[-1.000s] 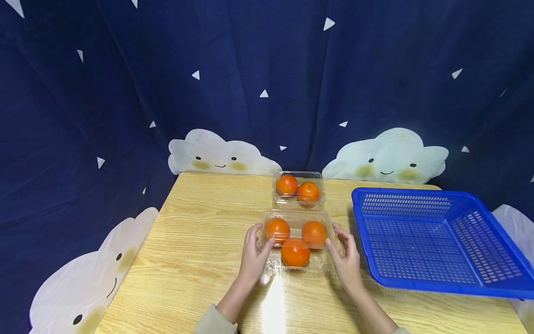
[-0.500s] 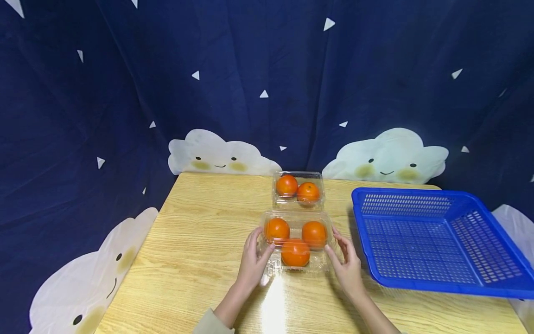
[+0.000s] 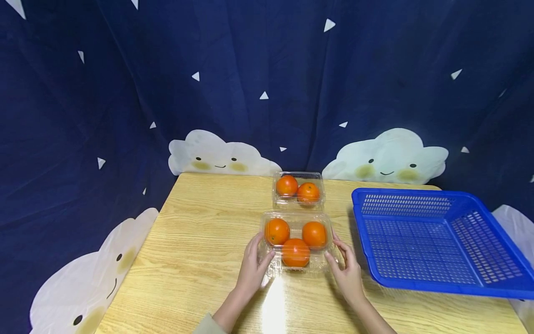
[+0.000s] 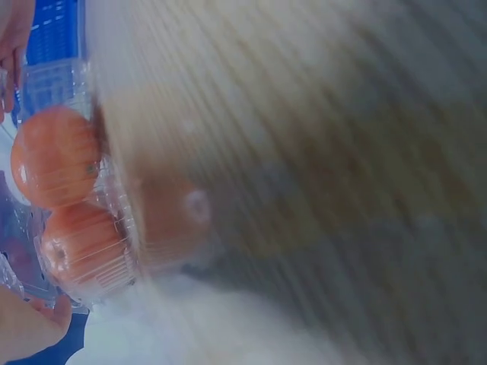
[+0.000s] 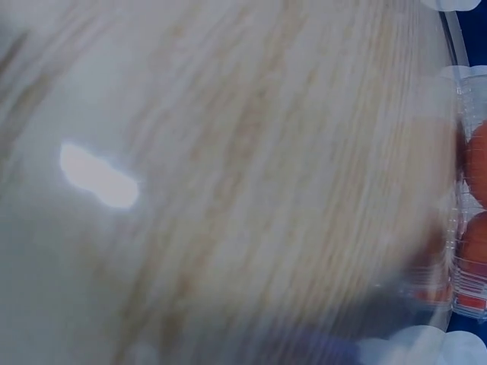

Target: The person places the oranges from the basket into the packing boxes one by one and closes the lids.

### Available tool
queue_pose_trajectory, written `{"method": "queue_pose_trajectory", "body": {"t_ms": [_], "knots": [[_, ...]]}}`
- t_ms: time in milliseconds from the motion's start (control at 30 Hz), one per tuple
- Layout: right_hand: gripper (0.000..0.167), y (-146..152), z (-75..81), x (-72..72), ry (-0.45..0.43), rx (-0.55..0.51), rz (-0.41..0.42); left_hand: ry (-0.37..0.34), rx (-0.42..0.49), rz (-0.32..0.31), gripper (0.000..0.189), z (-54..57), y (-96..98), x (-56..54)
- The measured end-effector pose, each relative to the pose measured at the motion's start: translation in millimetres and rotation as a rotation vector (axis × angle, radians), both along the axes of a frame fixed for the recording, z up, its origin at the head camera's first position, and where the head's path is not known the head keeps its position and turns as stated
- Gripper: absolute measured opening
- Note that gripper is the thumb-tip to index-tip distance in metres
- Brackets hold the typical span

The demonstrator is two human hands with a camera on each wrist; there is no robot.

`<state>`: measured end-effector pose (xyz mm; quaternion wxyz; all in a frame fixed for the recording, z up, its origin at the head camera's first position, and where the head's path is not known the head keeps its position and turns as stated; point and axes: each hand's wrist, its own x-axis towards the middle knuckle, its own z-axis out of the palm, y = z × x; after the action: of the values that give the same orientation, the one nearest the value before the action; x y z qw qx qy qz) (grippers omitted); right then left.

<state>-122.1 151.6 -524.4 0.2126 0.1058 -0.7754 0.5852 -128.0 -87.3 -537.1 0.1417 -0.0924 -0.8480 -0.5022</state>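
Observation:
In the head view, a clear plastic clamshell box [image 3: 297,217] sits on the table before me, with three oranges [image 3: 296,253] inside. Its see-through lid lies over the fruit. My left hand [image 3: 250,270] holds the box's left side, thumb toward the front. Opposite it, my right hand [image 3: 348,274] holds the right side in the same way. Two of the oranges [image 4: 57,156] show through the plastic in the left wrist view. At the right wrist view's edge, the clamshell box [image 5: 468,293] is only partly visible. Whether the lid is latched cannot be made out.
Behind it stands a second clear box [image 3: 298,175] holding two oranges [image 3: 308,192]. A blue plastic basket [image 3: 417,284] occupies the table's right side. The wooden table [image 3: 187,241] ends at a dark blue curtain [image 3: 233,60] with cloud patterns.
The lid's front edge has come slightly down and toward me. Both hands have shifted a little toward me along the box's sides. The second box and the basket stay put.

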Motion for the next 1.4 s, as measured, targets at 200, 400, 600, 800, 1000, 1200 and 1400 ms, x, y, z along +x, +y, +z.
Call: {"method": "queue_pose_trajectory", "body": {"t_ms": [200,400,600,800,1000,1200,1400], "knots": [[0.039,0.8,-3.5,0.9,0.047,0.018,0.027,-0.011,0.0,0.001,0.059,-3.7,-0.1,2.9],[0.038,2.5,-11.1,2.0,0.048,0.04,0.038,-0.018,-0.023,0.008,0.059,-6.4,0.1,4.7],[0.041,8.4,-35.3,-2.9,0.029,0.034,0.036,-0.016,-0.04,-0.003,0.053,-9.2,0.7,6.0],[0.042,10.6,-48.0,-5.9,0.053,0.032,0.029,-0.03,-0.05,-0.007,0.048,-10.9,1.3,6.7],[0.041,10.2,-49.9,-6.0,0.074,0.003,0.054,-0.03,-0.048,-0.003,0.049,-11.4,1.2,7.2],[0.036,9.4,-37.8,-2.4,0.026,-0.135,0.145,-0.029,-0.032,-0.028,0.049,-12.2,-0.7,8.1],[0.031,15.7,-41.4,-3.3,0.01,-0.212,0.228,-0.043,0.007,-0.054,0.051,-11.6,-3.7,8.1]]}}
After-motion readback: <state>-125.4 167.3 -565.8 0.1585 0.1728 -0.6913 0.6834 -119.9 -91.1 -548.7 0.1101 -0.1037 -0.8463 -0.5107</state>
